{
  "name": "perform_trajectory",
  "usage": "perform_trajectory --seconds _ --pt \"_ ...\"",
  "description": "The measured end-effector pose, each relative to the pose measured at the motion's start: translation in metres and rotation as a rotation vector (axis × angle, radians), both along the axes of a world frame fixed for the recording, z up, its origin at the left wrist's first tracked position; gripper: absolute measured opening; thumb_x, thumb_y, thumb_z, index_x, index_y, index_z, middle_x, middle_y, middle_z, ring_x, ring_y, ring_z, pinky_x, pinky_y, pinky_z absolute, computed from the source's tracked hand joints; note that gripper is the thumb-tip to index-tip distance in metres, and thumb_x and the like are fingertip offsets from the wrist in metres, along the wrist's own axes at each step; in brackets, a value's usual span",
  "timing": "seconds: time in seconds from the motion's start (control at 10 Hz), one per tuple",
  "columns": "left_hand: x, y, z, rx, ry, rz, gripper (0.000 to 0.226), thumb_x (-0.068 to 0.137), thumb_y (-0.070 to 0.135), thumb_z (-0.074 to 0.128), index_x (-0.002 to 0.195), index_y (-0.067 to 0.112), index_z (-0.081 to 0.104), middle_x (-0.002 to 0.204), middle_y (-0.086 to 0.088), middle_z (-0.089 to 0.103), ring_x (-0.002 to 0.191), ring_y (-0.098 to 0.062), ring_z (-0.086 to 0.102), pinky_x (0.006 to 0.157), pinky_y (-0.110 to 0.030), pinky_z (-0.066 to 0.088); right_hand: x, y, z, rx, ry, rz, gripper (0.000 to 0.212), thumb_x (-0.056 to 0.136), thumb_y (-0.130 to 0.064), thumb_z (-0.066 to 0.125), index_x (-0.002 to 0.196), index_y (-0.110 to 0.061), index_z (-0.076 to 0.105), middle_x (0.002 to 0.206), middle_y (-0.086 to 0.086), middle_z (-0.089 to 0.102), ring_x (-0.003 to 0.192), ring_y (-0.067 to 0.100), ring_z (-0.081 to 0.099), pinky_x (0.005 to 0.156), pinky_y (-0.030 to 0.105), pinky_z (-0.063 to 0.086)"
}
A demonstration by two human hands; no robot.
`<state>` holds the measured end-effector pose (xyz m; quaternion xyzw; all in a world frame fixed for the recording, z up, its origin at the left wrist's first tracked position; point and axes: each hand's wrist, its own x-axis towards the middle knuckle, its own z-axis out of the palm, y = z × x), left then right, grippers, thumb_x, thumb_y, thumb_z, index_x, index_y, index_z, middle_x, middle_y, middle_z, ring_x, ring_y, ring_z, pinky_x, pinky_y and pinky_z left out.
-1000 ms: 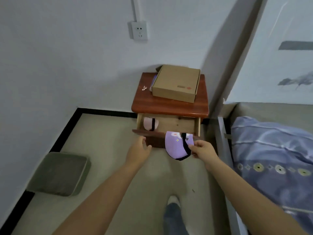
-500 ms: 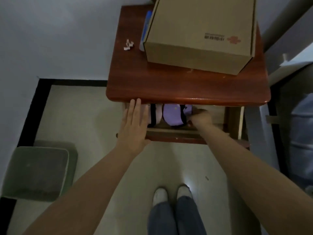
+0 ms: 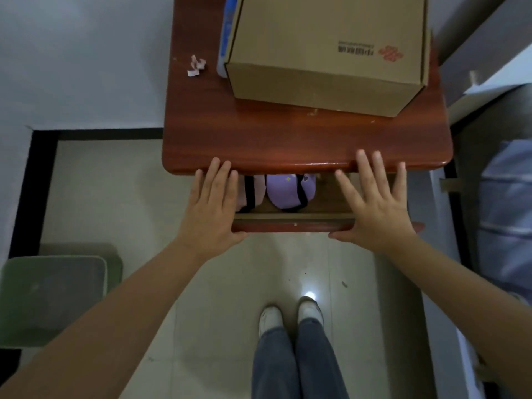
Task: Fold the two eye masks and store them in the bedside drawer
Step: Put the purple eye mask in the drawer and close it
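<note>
The bedside drawer (image 3: 293, 224) stands partly pulled out under the red-brown nightstand top (image 3: 288, 142). Inside it lie a folded purple eye mask (image 3: 285, 190) with a black strap and, to its left, a folded pink eye mask (image 3: 257, 191), half hidden by my left hand. My left hand (image 3: 211, 208) rests flat over the drawer's left front corner, fingers spread. My right hand (image 3: 374, 205) lies flat over the right front corner, fingers spread, thumb under the front edge. Neither hand holds anything.
A cardboard box (image 3: 325, 50) fills most of the nightstand top, with a blue item (image 3: 224, 33) behind it and a crumpled paper scrap (image 3: 196, 65) at the left. A green bin (image 3: 54, 295) stands on the floor at left. The bed (image 3: 506, 214) is at right. My shoes (image 3: 290, 315) are below.
My right hand let go of the purple eye mask inside the drawer and came out to the drawer's right front. My left hand stayed at the left front. The view moved closer.
</note>
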<state>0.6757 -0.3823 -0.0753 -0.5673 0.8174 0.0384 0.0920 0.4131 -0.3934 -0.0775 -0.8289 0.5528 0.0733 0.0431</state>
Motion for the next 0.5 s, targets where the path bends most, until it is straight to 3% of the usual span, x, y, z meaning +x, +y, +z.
perform_trajectory --seconds 0.1,0.2,0.3,0.4,0.5 --pt "0.007 -0.016 0.007 -0.038 0.043 0.012 0.100 0.038 0.032 0.090 0.114 -0.018 0.048 0.115 -0.038 0.059 0.109 -0.054 0.052 0.086 -0.070 0.038 -0.006 -0.017 0.004 0.038 -0.093 -0.132 0.114 0.048 -0.051 0.081 0.137 -0.005 0.026 0.147 0.025 0.031 0.138 0.034 0.013 0.106 0.059 0.000" --pt "-0.003 -0.039 0.008 -0.096 0.051 0.000 0.088 0.043 0.023 0.090 0.112 -0.016 0.052 0.114 -0.037 0.059 0.105 -0.053 0.055 0.079 -0.070 0.044 -0.001 -0.034 0.002 -0.090 -0.093 -0.114 0.088 0.046 -0.039 0.086 0.117 0.002 0.053 0.118 0.028 0.061 0.113 0.045 0.055 0.098 0.066 0.029" --pt "-0.018 -0.055 0.005 -0.159 0.018 0.034 0.067 0.051 0.009 0.085 0.109 -0.012 0.057 0.110 -0.033 0.064 0.102 -0.046 0.061 0.076 -0.064 0.049 0.010 -0.048 0.001 -0.259 -0.061 -0.173 0.058 0.043 -0.026 0.086 0.090 -0.002 0.064 0.087 0.023 0.070 0.080 0.039 0.068 0.076 0.062 0.050" --pt "-0.020 -0.061 -0.003 -0.193 0.064 0.068 0.072 0.051 0.014 0.085 0.112 -0.011 0.056 0.114 -0.032 0.062 0.106 -0.046 0.059 0.080 -0.064 0.048 0.017 -0.051 -0.001 -0.257 -0.017 -0.187 0.055 0.039 -0.024 0.085 0.085 -0.003 0.063 0.084 0.021 0.071 0.077 0.037 0.068 0.073 0.057 0.052" --pt "-0.016 -0.058 -0.008 -0.157 0.151 0.058 0.077 0.072 0.045 0.065 0.121 -0.011 0.047 0.126 -0.034 0.052 0.117 -0.049 0.048 0.094 -0.063 0.039 0.010 -0.050 0.001 -0.114 -0.208 -0.188 0.065 0.045 -0.034 0.086 0.095 -0.001 0.062 0.096 0.025 0.067 0.090 0.043 0.063 0.083 0.059 0.047"
